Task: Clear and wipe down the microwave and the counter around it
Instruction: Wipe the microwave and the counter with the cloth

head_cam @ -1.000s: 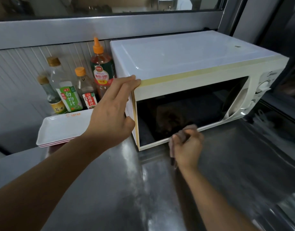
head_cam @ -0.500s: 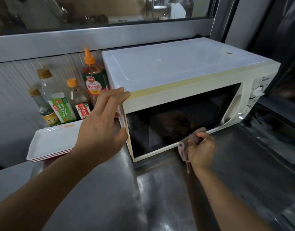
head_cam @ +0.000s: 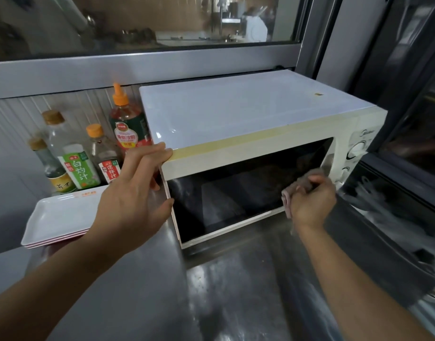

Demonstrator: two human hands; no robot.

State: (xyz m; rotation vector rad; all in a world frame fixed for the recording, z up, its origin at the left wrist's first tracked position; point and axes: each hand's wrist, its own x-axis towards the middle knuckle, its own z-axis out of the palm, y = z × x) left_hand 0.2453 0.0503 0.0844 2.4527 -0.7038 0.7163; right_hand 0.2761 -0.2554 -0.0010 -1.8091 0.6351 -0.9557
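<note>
A white microwave [head_cam: 236, 114] with a dark glass door stands on the steel counter [head_cam: 162, 291]. My left hand [head_cam: 135, 193] rests on the microwave's top left front corner, fingers straight along the top edge and thumb against the door's left side. My right hand [head_cam: 312, 200] grips a bunched pinkish-grey cloth [head_cam: 298, 187] and presses it against the right part of the door glass, close to the control panel with its knobs [head_cam: 357, 150].
Several sauce bottles [head_cam: 76, 163] stand against the ribbed wall left of the microwave. Stacked white trays [head_cam: 56, 220] lie in front of them. A window frame runs behind. A dark ledge and glass panel [head_cam: 395, 205] border the counter on the right.
My right hand has slid the cloth rightward and slightly up across the door glass, from the lower middle to near the control panel. My left hand stays on the corner.
</note>
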